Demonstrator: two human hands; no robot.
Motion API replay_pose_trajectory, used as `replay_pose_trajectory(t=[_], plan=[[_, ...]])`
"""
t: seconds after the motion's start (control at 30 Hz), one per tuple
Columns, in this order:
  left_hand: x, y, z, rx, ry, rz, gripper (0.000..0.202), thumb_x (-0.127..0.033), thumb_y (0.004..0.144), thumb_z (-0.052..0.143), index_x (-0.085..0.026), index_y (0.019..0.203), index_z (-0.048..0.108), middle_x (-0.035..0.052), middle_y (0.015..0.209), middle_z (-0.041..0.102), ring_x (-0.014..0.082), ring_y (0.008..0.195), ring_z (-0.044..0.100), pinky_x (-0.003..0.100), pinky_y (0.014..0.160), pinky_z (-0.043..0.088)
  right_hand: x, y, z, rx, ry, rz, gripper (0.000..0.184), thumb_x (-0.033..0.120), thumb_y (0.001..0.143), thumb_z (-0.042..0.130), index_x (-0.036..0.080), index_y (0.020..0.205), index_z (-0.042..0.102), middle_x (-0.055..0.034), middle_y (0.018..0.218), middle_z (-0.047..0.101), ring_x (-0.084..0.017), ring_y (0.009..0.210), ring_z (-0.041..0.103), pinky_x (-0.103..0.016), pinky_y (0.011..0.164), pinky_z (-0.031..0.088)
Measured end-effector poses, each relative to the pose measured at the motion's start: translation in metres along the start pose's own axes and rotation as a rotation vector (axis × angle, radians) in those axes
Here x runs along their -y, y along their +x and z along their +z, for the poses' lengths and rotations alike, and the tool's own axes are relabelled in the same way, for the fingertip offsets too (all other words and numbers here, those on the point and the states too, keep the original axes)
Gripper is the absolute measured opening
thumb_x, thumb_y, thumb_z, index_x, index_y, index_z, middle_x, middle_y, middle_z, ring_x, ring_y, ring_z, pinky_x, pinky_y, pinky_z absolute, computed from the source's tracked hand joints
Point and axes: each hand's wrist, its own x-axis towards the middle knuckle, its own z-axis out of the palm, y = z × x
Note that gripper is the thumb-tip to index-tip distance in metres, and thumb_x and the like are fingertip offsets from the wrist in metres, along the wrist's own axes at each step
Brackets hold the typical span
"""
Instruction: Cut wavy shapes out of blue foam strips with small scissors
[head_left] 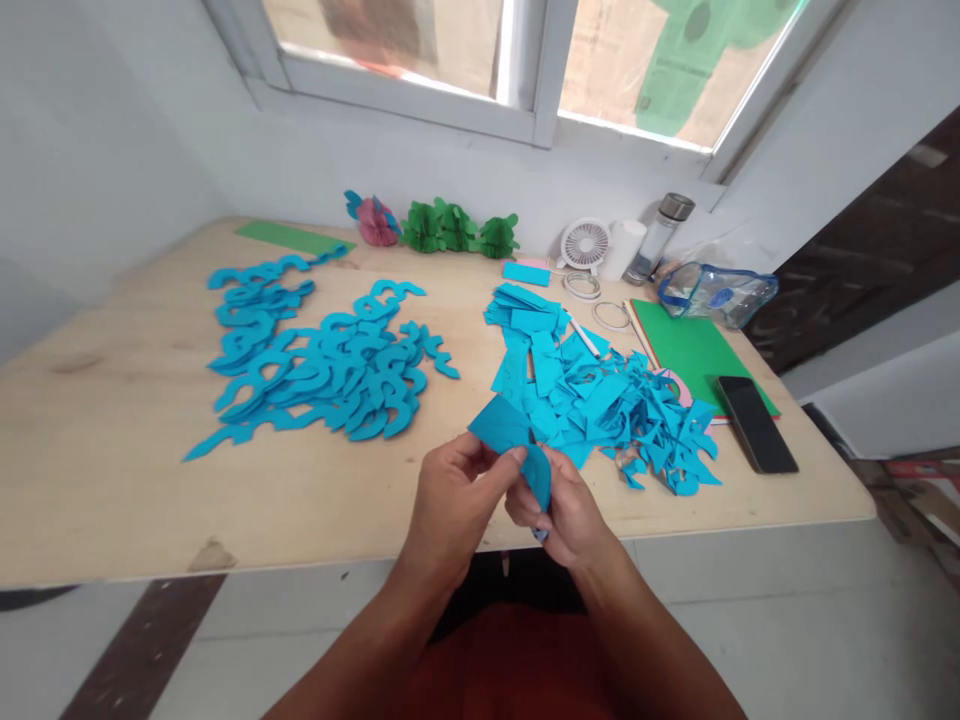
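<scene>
My left hand (454,495) pinches a folded piece of blue paper (501,424) between thumb and fingers, just above the table's front edge. One side of the paper curves down in a rounded flap over my right fingers. My right hand (568,508) is closed beside it around what look like scissors (539,535); only a bit of the handle shows below the fingers, and the blades are mostly hidden by the paper. Beyond my right hand spreads a heap of blue paper scraps (600,395). Wavy cut blue paper shapes (322,365) lie piled to the left.
Folded blue paper pieces (525,308) and a white pen (581,332) lie behind the scraps. On the right are a phone (757,424) and green sheets (697,355). A small fan (585,245), a bottle (660,238) and green paper ornaments (454,228) stand along the wall.
</scene>
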Motion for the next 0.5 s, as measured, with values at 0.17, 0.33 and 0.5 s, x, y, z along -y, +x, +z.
replay_pose_trajectory(t=[0.17, 0.33, 0.5], plan=[[-0.0035, -0.0017, 0.0016, -0.021, -0.012, -0.01, 0.016, -0.025, 0.065, 0.07, -0.016, 0.056, 0.059, -0.0004, 0.053, 0.062, 0.0147, 0.056, 0.055, 0.028, 0.061, 0.044, -0.0015, -0.0004, -0.0009, -0.031, -0.006, 0.01, 0.036, 0.044, 0.084, 0.059, 0.018, 0.062, 0.049, 0.0074, 0.044, 0.039, -0.004, 0.034, 0.02, -0.021, 0.037, 0.011], [-0.0073, -0.0024, 0.0027, -0.008, -0.056, -0.003, 0.013, -0.023, 0.064, 0.069, -0.017, 0.056, 0.061, -0.0015, 0.053, 0.061, 0.0134, 0.053, 0.053, 0.026, 0.059, 0.043, -0.0007, -0.0011, 0.0004, -0.05, -0.007, 0.007, 0.036, 0.047, 0.084, 0.059, 0.018, 0.064, 0.05, 0.008, 0.044, 0.038, -0.004, 0.035, 0.019, -0.021, 0.037, 0.011], [-0.0077, -0.0017, 0.0025, -0.002, -0.076, -0.012, 0.013, -0.023, 0.063, 0.069, -0.017, 0.055, 0.061, -0.002, 0.053, 0.061, 0.0128, 0.053, 0.053, 0.026, 0.059, 0.043, -0.0003, -0.0008, 0.0005, -0.049, 0.006, 0.017, 0.036, 0.047, 0.083, 0.06, 0.017, 0.064, 0.051, 0.0083, 0.044, 0.037, -0.004, 0.035, 0.019, -0.021, 0.037, 0.011]])
